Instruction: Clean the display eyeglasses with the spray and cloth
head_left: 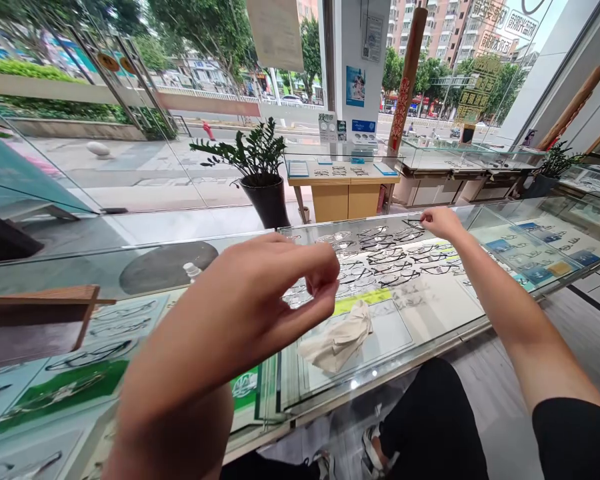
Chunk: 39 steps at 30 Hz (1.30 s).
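My right hand (pixel 441 223) reaches out to the far edge of the glass display counter (pixel 445 313). Its fingers are pinched on a dark pair of eyeglasses (pixel 413 223) at the back of the rows of frames (pixel 385 257). Raised close to the camera above the counter, my left hand (pixel 260 307) has its fingers curled against the thumb, and nothing shows in them. A crumpled pale cloth (pixel 339 341) lies on the glass just below and right of the left hand.
More frames lie on green and blue cards inside the case at left (pixel 65 387) and right (pixel 535 257). A small white bottle (pixel 192 270) stands by a dark round mat (pixel 167 267). A wooden block (pixel 35 323) sits at left. A potted plant (pixel 261 170) and further counters (pixel 343 175) stand behind.
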Tool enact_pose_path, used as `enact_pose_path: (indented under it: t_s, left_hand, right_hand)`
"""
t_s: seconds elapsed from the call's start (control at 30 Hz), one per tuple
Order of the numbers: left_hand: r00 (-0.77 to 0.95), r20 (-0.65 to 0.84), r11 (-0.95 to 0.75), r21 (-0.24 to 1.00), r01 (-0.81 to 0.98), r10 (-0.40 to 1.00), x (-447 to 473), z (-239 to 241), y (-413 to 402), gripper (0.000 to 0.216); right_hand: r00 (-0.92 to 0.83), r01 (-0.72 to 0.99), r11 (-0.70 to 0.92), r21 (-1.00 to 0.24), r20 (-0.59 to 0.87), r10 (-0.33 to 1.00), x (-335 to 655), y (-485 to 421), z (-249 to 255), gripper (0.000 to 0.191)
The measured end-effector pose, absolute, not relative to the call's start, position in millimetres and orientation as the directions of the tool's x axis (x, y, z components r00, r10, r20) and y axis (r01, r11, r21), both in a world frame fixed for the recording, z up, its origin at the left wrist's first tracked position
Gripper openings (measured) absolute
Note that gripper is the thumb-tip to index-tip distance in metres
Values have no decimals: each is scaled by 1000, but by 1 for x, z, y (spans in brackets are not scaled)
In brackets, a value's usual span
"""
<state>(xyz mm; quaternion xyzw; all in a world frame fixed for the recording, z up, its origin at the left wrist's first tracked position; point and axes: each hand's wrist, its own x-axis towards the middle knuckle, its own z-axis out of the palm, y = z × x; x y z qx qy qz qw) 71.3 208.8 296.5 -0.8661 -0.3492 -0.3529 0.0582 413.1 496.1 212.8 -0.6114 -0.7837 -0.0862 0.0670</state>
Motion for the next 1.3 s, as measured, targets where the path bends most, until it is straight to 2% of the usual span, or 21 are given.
enact_pose_path:
  t_s: [0.13, 0.27, 0.37, 0.47, 0.57, 0.63, 0.73, 0.8, 1.0, 1.1, 1.2, 1.3]
  left_hand:
    - [390, 789, -758, 142, 637, 476, 84, 298, 197, 20]
    - [203, 817, -717, 322, 618, 541, 92, 290, 209, 17]
    - [21, 811, -660, 460, 594, 585, 88, 263, 243, 13]
    - [-147, 741, -620, 638, 457, 655, 74, 216, 283, 18]
    - [-284, 538, -506, 843, 185, 793, 57, 168, 311, 30]
    - [-343, 401, -421, 907, 16, 849, 49, 145, 322, 40]
    - [-289, 221, -278, 944, -177, 932, 46, 126, 329, 47]
    - [-232, 158, -217, 941, -258, 960, 47, 121, 330, 50]
    - [-127, 21, -59, 950, -307, 992, 46, 116, 331, 61]
    - [-116, 7, -40, 958, -285, 993, 44, 114, 332, 58]
    - [-127, 33, -62, 970, -234, 991, 42, 112, 332, 52]
    - [-145, 63, -92, 974, -209, 987, 42, 110, 333, 51]
  right_hand:
    - [-317, 850, 435, -297, 370, 873, 383, 464, 233, 21]
    - [-355, 546, 541, -640, 408, 841, 335, 432, 230, 15]
    - [-354, 371, 548, -750, 431, 830, 296, 413, 214, 13]
    - [-351, 259, 598, -759, 503, 790, 262, 400, 193, 12]
    - [-339, 222, 682, -697, 600, 724, 239, 392, 173, 12]
    - [-352, 220, 734, -643, 649, 674, 231, 389, 161, 14]
    - [-374, 250, 785, -566, 691, 618, 229, 386, 146, 16]
    - [-406, 271, 804, -529, 695, 594, 230, 384, 139, 17]
    - [-544, 262, 849, -459, 656, 523, 230, 384, 129, 28]
    - [-572, 265, 851, -453, 636, 517, 228, 384, 128, 32]
    - [-566, 224, 827, -515, 622, 541, 228, 384, 128, 31]
    - [-533, 123, 753, -646, 597, 600, 226, 383, 128, 22]
